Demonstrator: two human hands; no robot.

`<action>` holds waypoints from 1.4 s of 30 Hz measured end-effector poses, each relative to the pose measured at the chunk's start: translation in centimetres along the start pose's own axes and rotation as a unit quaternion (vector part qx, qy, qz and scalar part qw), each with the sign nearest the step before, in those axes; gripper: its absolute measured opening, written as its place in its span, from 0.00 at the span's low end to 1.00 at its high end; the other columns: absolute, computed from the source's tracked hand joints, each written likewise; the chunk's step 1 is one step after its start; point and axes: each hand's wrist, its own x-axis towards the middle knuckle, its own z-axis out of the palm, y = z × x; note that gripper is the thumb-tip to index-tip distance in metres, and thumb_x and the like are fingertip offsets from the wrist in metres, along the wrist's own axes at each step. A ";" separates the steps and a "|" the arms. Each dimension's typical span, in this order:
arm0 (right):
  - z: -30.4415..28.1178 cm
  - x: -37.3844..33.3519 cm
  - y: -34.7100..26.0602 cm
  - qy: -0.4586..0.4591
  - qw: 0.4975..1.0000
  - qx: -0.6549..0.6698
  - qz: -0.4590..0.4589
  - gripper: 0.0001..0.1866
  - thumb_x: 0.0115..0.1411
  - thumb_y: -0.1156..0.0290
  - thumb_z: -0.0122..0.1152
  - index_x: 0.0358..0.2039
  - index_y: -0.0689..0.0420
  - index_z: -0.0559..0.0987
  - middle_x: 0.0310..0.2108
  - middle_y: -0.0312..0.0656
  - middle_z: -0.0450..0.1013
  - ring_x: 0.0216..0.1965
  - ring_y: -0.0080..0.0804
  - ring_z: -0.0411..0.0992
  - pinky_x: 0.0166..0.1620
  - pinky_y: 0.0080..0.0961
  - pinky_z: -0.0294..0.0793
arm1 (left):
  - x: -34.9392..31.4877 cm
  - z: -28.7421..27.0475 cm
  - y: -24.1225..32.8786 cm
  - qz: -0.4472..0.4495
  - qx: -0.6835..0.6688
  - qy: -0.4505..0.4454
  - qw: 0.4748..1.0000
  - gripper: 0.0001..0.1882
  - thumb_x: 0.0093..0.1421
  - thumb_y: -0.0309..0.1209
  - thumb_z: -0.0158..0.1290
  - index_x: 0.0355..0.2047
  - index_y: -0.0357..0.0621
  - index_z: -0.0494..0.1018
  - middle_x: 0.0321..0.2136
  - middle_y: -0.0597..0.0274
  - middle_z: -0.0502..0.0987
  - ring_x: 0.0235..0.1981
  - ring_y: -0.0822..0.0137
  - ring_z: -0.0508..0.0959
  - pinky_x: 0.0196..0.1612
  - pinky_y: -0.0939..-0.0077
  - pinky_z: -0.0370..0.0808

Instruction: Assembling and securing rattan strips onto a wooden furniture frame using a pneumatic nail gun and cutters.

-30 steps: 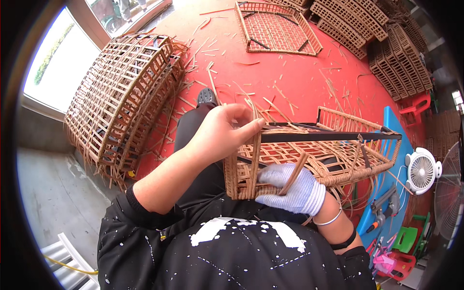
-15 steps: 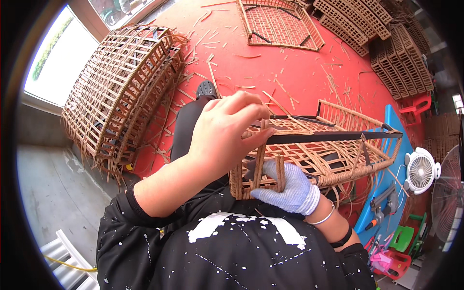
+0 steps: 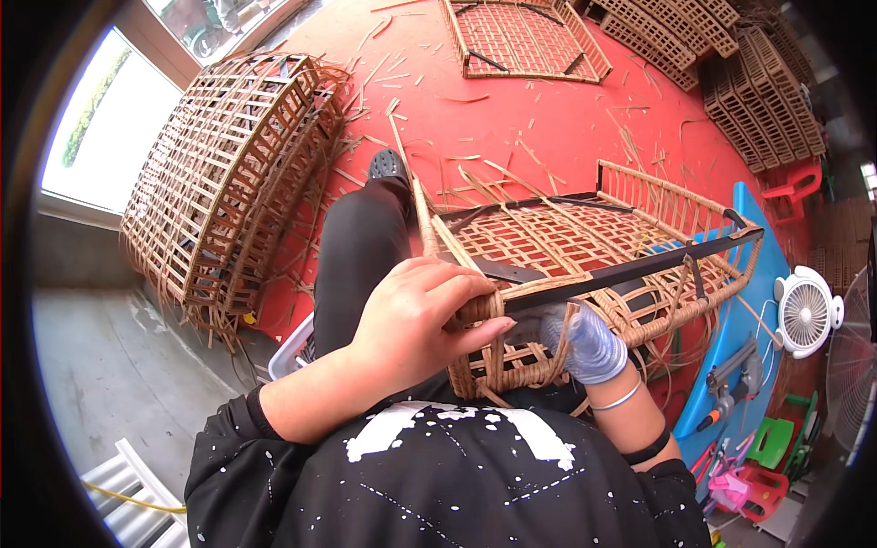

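A half-woven rattan basket [image 3: 630,265] on a black metal frame rests on my lap, tilted toward me. My left hand [image 3: 416,320], bare, is clamped over its near woven corner with the fingers curled around the rim. My right hand [image 3: 585,342], in a white-blue glove, reaches in behind the near wall and pinches a rattan strip [image 3: 562,333] that runs down from the black bar. Loose strip ends stick up from the corner beside my left hand.
A stack of curved rattan panels [image 3: 228,173] lies to the left. Flat woven frames [image 3: 521,36] and stacked ones [image 3: 758,82] lie at the back on the red floor, with scattered strips. A white fan [image 3: 808,310], blue board and tools sit at right.
The basket has tipped down flatter on my lap. My left hand dropped from the top edge onto the near corner; my gloved right hand moved in behind the woven wall.
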 end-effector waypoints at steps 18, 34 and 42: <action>0.0 0.4 -1.6 0.011 0.995 -0.087 0.038 0.21 0.65 0.69 0.56 0.56 0.64 0.72 0.52 0.48 0.73 0.48 0.37 0.75 0.53 0.35 0.75 | 0.3 -0.1 0.3 -0.077 -0.108 -0.099 0.986 0.16 0.59 0.31 0.61 0.44 0.35 0.77 0.34 0.50 0.81 0.37 0.52 0.80 0.50 0.62 0.71; 3.3 0.9 -0.3 0.044 0.850 -0.511 -0.122 0.13 0.64 0.68 0.55 0.44 0.62 0.78 0.38 0.57 0.76 0.40 0.55 0.76 0.43 0.41 0.77 | -0.2 1.4 0.2 0.020 -0.086 0.004 0.996 0.20 0.55 0.26 0.62 0.49 0.41 0.76 0.43 0.54 0.77 0.44 0.56 0.78 0.44 0.65 0.73; 3.8 -0.9 -2.2 0.018 0.825 -0.522 -0.215 0.12 0.60 0.73 0.60 0.20 0.60 0.77 0.16 0.50 0.69 0.17 0.49 0.70 0.23 0.38 0.66 | -0.7 1.6 -0.1 0.045 -0.055 0.016 0.997 0.19 0.54 0.26 0.63 0.47 0.43 0.77 0.39 0.57 0.79 0.38 0.58 0.80 0.39 0.67 0.73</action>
